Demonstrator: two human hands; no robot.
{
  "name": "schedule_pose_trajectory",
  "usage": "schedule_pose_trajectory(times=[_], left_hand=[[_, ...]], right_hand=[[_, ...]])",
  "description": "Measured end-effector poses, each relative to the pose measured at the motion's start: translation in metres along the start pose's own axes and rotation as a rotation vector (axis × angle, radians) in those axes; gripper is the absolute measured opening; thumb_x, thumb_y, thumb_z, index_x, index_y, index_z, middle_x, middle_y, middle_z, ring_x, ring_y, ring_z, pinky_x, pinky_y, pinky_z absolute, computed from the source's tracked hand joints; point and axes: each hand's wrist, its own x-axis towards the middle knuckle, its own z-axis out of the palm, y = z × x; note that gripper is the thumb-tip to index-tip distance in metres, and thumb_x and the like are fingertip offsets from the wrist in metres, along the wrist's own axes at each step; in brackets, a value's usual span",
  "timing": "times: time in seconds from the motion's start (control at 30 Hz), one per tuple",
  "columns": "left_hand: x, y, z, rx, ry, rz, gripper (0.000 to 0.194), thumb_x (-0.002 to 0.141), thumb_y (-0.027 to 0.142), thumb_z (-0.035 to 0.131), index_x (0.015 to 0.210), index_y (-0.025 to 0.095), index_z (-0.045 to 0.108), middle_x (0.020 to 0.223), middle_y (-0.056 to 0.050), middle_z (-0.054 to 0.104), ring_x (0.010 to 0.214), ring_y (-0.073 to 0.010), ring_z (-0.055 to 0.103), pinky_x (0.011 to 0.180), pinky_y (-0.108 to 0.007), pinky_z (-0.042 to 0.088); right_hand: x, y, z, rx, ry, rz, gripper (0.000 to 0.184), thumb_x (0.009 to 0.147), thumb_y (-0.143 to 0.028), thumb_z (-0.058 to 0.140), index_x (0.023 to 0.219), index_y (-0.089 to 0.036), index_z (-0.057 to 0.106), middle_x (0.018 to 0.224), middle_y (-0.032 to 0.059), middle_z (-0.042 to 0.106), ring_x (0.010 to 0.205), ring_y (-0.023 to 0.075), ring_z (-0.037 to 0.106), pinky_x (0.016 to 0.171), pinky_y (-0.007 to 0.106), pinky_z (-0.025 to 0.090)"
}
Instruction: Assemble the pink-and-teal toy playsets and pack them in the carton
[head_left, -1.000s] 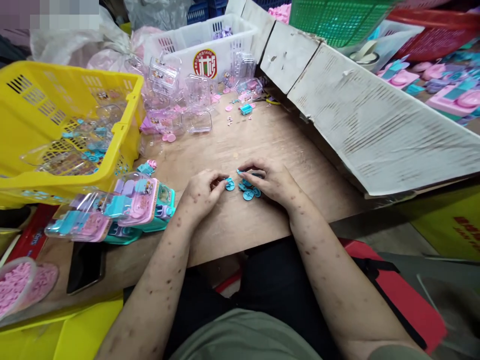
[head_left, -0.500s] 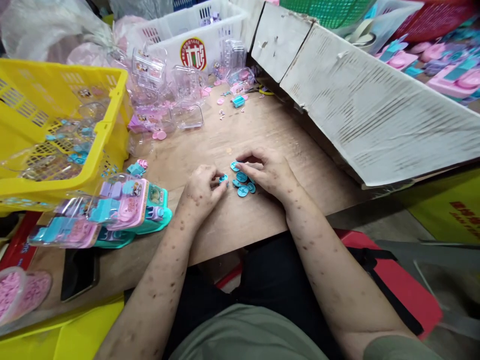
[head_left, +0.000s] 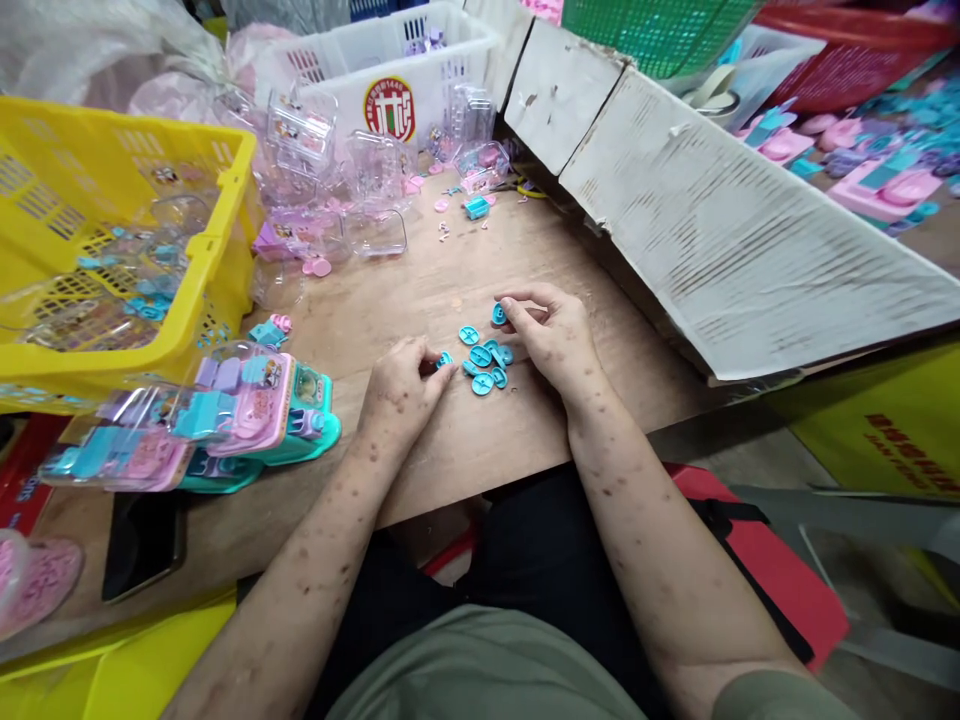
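Several small round teal plastic discs (head_left: 481, 356) lie in a loose cluster on the wooden table, some with a cross-shaped rib showing. To the left of them, my left hand (head_left: 405, 385) pinches a small teal plastic part (head_left: 445, 360) between thumb and forefinger, close above the tabletop. Up and to the right of the cluster, my right hand (head_left: 553, 335) holds a teal disc (head_left: 499, 314) tilted on edge between thumb and fingers. A single disc (head_left: 469, 335) sits slightly apart at the cluster's far side.
A yellow crate (head_left: 202, 260) of clear packaging stands left, with packaged toy sets (head_left: 247, 400) and a phone (head_left: 144, 545) nearby. Clear plastic covers (head_left: 375, 170) and a white crate (head_left: 352, 100) are at the back. A cardboard wall (head_left: 720, 210) slants along the right.
My right hand has lifted a disc and moved slightly up and right from the cluster. My left hand has stayed nearly in place with its part.
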Motion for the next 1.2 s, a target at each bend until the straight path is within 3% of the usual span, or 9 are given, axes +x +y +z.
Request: schedule_pose_trajectory(times=[0.17,0.27,0.4,0.57,0.73,0.87,1.03,1.2], left_hand=[[0.001,-0.008,0.001,-0.045,-0.004,0.055,0.010,0.098,0.017,0.077,0.097,0.020,0.069,0.105,-0.006,0.077,0.102,-0.0248,0.073,0.096,-0.039,0.061],[0.003,-0.015,0.001,-0.039,0.008,0.110,0.005,0.101,0.017,0.073,0.105,0.020,0.071,0.108,-0.007,0.078,0.108,-0.0266,0.073,0.104,-0.042,0.060],[0.006,-0.023,0.001,-0.023,0.045,0.142,0.012,0.103,0.017,0.069,0.114,0.019,0.072,0.113,-0.010,0.079,0.113,-0.0299,0.073,0.109,-0.047,0.059],[0.003,-0.023,-0.001,-0.034,0.186,0.198,0.026,0.104,0.022,0.068,0.130,0.018,0.068,0.129,-0.013,0.077,0.120,-0.0323,0.071,0.113,-0.051,0.057],[0.003,-0.018,-0.003,-0.017,0.179,0.192,0.017,0.104,0.022,0.064,0.120,0.019,0.068,0.123,-0.012,0.078,0.118,-0.0324,0.070,0.110,-0.050,0.056],[0.005,-0.015,-0.001,-0.013,0.171,0.158,0.015,0.103,0.022,0.063,0.116,0.020,0.070,0.122,-0.012,0.077,0.118,-0.0328,0.069,0.110,-0.051,0.055],[0.005,-0.015,0.000,-0.032,0.161,0.142,0.011,0.102,0.024,0.064,0.111,0.021,0.070,0.122,-0.011,0.076,0.120,-0.0326,0.067,0.113,-0.052,0.053],[0.006,-0.017,0.002,-0.044,0.150,0.138,0.007,0.101,0.024,0.065,0.104,0.022,0.071,0.118,-0.011,0.076,0.117,-0.0318,0.067,0.112,-0.052,0.054]], right_hand=[[0.004,-0.005,-0.001,0.098,-0.082,0.185,0.057,0.085,-0.070,0.093,0.108,-0.019,0.084,0.098,0.0082,0.083,0.093,0.0261,0.084,0.088,0.041,0.073],[0.009,-0.013,0.001,0.161,-0.177,0.244,0.059,0.077,-0.065,0.101,0.111,-0.019,0.086,0.100,0.0084,0.086,0.094,0.0257,0.083,0.086,0.038,0.072],[0.027,-0.024,0.000,0.096,-0.343,0.329,0.049,0.075,-0.047,0.107,0.110,-0.018,0.090,0.095,0.0079,0.086,0.085,0.0199,0.079,0.074,0.028,0.066],[0.050,-0.030,-0.003,-0.055,-0.474,0.442,0.033,0.080,-0.029,0.104,0.108,-0.019,0.090,0.084,0.0048,0.081,0.071,0.0137,0.068,0.054,0.021,0.047],[0.054,-0.027,-0.006,-0.037,-0.532,0.420,0.040,0.075,-0.043,0.107,0.099,-0.016,0.089,0.074,0.0015,0.071,0.057,0.0080,0.045,0.048,0.023,0.033],[0.056,-0.024,-0.006,-0.103,-0.589,0.385,0.044,0.078,-0.052,0.105,0.100,-0.017,0.090,0.068,0.0004,0.066,0.056,0.0088,0.041,0.047,0.024,0.026],[0.056,-0.021,-0.002,-0.190,-0.574,0.357,0.038,0.085,-0.049,0.102,0.102,-0.018,0.091,0.073,0.0027,0.071,0.057,0.0093,0.045,0.047,0.024,0.029],[0.052,-0.019,-0.002,-0.211,-0.580,0.289,0.035,0.087,-0.050,0.099,0.101,-0.020,0.091,0.074,0.0026,0.074,0.060,0.0113,0.052,0.052,0.025,0.040]])
